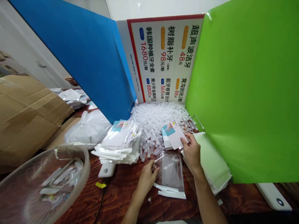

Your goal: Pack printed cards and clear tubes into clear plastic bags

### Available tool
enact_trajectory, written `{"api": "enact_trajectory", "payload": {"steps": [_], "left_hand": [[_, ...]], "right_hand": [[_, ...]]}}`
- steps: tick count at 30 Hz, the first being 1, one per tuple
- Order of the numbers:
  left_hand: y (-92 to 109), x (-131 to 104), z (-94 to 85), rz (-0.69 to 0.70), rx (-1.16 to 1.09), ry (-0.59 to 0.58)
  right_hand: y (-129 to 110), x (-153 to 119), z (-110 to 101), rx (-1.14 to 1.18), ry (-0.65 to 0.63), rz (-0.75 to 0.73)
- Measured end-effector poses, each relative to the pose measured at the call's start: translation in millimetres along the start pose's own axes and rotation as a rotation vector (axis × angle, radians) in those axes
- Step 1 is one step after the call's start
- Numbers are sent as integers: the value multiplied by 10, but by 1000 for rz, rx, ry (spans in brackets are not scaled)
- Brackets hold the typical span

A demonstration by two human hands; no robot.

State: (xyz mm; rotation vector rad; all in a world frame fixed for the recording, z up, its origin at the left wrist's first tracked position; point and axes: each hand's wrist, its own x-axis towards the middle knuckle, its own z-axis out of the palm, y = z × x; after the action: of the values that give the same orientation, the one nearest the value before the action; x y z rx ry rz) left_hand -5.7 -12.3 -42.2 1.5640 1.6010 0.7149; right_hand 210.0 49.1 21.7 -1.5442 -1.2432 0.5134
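My left hand (146, 175) pinches the left edge of a clear plastic bag (172, 174), which lies on the dark wooden table with its white strip towards me. In my right hand (192, 151), thumb and fingers are closed on the corner of a printed card (175, 137) with a blue picture and a yellow mark. This card is tilted above the bag's far end, and another white card shows behind it. Just beyond, a large heap of small clear plastic tubes (158, 115) spreads over the table. A stack of filled card packets (116, 149) stands left of the bag.
To the right lies a stack of pale plastic bags (212, 165). Blue (77, 46) and green panels (245, 93) flank a printed price board (165, 59). A clear tub (85, 168), tied plastic bag (87, 129) and cardboard box (28, 112) occupy the left.
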Motion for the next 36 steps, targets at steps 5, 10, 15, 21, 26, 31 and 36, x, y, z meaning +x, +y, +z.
{"api": "enact_trajectory", "payload": {"steps": [5,10,15,21,26,31,36], "left_hand": [[84,-127,-222,-15,-300,45],[248,-178,-426,-216,-813,269],[436,-117,-501,-203,-1059,437],[503,-136,-391,-232,-1016,454],[452,-172,-334,-189,-968,470],[434,-204,-279,-143,-788,407],[483,-201,-213,-178,-742,391]], "right_hand": [[61,-180,-187,64,-53,50],[133,-395,-282,-19,-232,36],[127,-556,-271,139,-652,-9],[181,-549,-247,279,-527,76],[167,-521,-208,312,-458,100],[158,-598,-43,448,-521,216],[160,-687,172,593,-531,360]]}}
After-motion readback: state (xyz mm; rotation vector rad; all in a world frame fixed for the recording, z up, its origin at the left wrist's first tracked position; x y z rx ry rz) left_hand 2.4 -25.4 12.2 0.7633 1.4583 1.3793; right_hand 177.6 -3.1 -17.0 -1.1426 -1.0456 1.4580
